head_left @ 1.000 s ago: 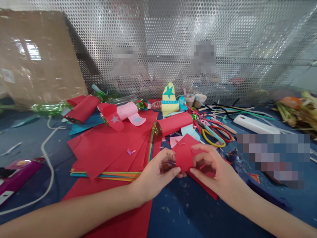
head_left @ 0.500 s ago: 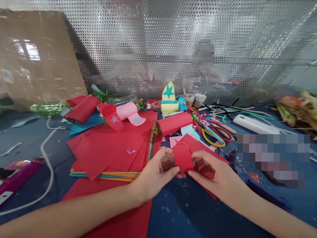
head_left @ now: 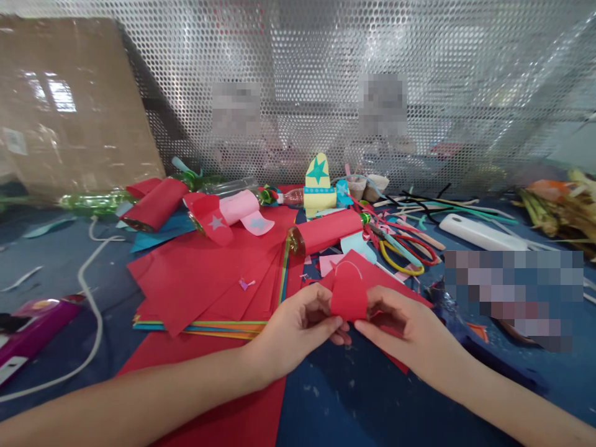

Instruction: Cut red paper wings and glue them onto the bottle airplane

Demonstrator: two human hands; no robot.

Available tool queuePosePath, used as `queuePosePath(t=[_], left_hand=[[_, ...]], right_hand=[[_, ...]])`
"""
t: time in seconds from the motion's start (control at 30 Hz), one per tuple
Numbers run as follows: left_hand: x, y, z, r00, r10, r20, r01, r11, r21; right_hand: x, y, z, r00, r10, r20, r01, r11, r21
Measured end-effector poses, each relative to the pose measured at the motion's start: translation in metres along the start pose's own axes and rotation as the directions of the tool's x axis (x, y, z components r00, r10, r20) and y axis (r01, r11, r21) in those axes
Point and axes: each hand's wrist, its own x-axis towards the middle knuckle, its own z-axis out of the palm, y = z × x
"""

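Between my two hands is a small red paper piece with a rounded top edge. My left hand grips its left side, thumb in front and fingers curled behind. On the opposite side, my right hand pinches the right edge between thumb and fingers. Behind them lies a larger red sheet on the blue table. Just beyond, a plastic bottle wrapped in red paper rests on its side. Left of my hands spreads a stack of coloured paper, red on top.
Scissors with yellow and red handles lie among paper scraps at right, near a white handle-like object. More wrapped bottles line the back. A white cord and a purple object are at left. Cardboard leans behind.
The red paper piece has moved slightly right and its front face is turned more toward me, with more of the rounded top showing. Both hands keep their grip.
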Motion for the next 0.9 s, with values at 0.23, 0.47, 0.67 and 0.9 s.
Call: queuePosePath(t=[0.23,0.47,0.67,0.9], left_hand=[[-0.0003,0.0017,0.0007,0.999,0.048,0.018,-0.047,0.997,-0.061],[0.0012,0.0058,0.0007,0.999,0.033,-0.005,-0.033,0.991,-0.128],[-0.0001,0.0076,-0.0004,1.000,0.014,-0.021,-0.016,0.996,-0.090],[0.0000,0.0093,-0.0003,0.999,-0.041,0.002,0.041,0.989,-0.143]], right_hand=[[-0.0009,-0.0015,0.0012,1.000,-0.006,-0.020,0.007,0.998,0.061],[0.0010,-0.0041,0.0007,0.999,0.032,-0.034,-0.026,0.989,0.148],[0.0003,-0.0074,-0.0011,0.997,0.034,-0.065,-0.026,0.993,0.117],[0.0013,-0.0053,-0.0010,0.993,0.113,-0.014,-0.104,0.948,0.302]])
